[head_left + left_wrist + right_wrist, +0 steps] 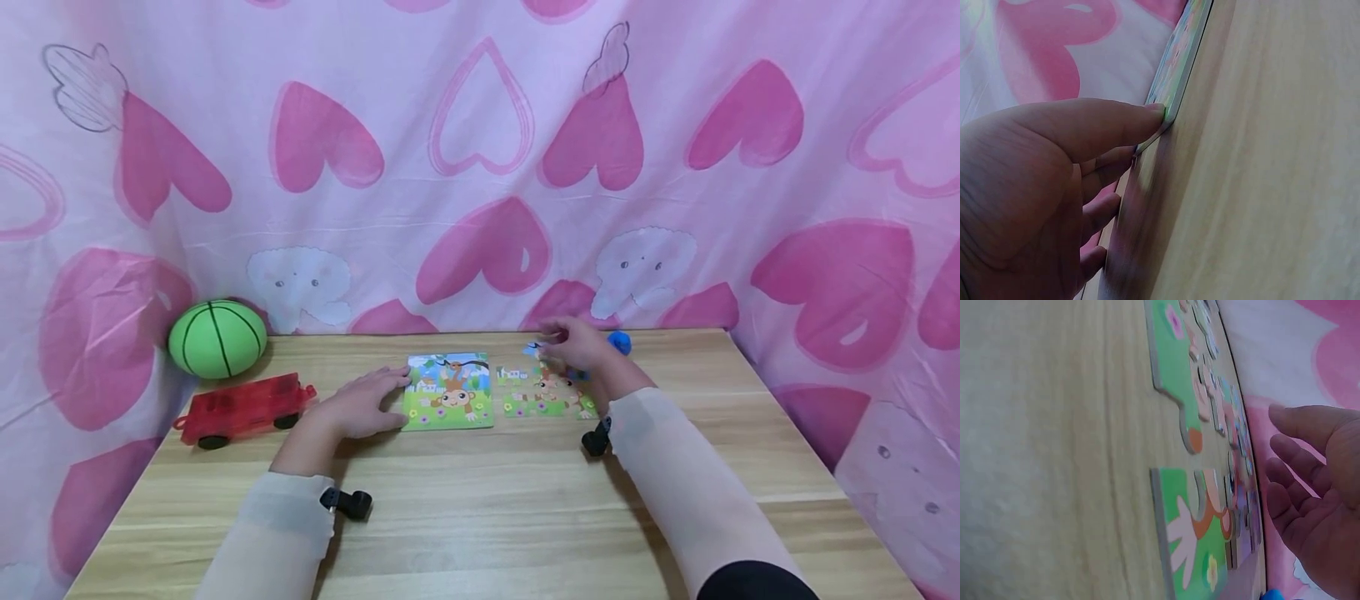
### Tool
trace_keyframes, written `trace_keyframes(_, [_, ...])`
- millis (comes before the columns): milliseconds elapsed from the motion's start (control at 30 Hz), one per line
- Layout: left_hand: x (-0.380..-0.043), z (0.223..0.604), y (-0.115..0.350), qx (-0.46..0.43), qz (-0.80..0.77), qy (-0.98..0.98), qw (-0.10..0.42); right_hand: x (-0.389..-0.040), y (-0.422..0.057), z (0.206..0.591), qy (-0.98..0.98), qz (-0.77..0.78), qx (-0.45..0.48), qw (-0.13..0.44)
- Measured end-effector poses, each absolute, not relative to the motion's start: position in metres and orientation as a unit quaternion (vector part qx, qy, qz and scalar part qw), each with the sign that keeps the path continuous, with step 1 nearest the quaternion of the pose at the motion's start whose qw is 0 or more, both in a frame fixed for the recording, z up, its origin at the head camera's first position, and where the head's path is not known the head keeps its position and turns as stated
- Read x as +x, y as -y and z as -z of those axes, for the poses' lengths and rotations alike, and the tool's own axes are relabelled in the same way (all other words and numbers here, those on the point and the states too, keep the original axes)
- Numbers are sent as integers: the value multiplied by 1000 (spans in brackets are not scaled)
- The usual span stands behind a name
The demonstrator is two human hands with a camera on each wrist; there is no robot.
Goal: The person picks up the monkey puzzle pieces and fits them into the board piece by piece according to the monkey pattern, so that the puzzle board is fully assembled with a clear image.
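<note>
A square monkey picture board [448, 392] lies flat on the table. My left hand [365, 403] is at its left edge, fingers extended. In the left wrist view the thumb [1138, 124] touches the board's corner [1175, 87], with the other fingers beside the edge. To the board's right lie several loose jigsaw pieces [517, 404] with parts of a monkey picture. My right hand [581, 346] is over the far side of these pieces. In the right wrist view its fingers [1294, 462] are loosely bent, holding nothing visible; puzzle pieces [1200, 537] lie below it.
A green ball [217, 339] with black lines sits at the back left of the wooden table [480, 517]. A red toy wagon [243, 408] stands in front of it. A small blue object [620, 342] lies behind my right hand. A pink heart-patterned cloth [480, 183] hangs behind.
</note>
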State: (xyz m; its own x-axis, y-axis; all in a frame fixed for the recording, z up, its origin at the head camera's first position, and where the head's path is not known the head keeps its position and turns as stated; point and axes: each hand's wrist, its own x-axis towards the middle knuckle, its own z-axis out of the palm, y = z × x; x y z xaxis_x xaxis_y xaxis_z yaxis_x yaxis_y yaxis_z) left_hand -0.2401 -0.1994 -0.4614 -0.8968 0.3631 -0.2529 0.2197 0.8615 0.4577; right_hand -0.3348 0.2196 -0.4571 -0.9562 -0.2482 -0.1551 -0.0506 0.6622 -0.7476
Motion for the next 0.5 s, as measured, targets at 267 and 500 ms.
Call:
trace_keyframes(267, [-239, 460, 200, 151, -215, -950, 167, -344, -222, 462, -910, 381, -84, 143])
trace_keyframes(500, [-239, 462, 199, 153, -211, -951, 167, -346, -221, 463, -910, 376, -75, 159])
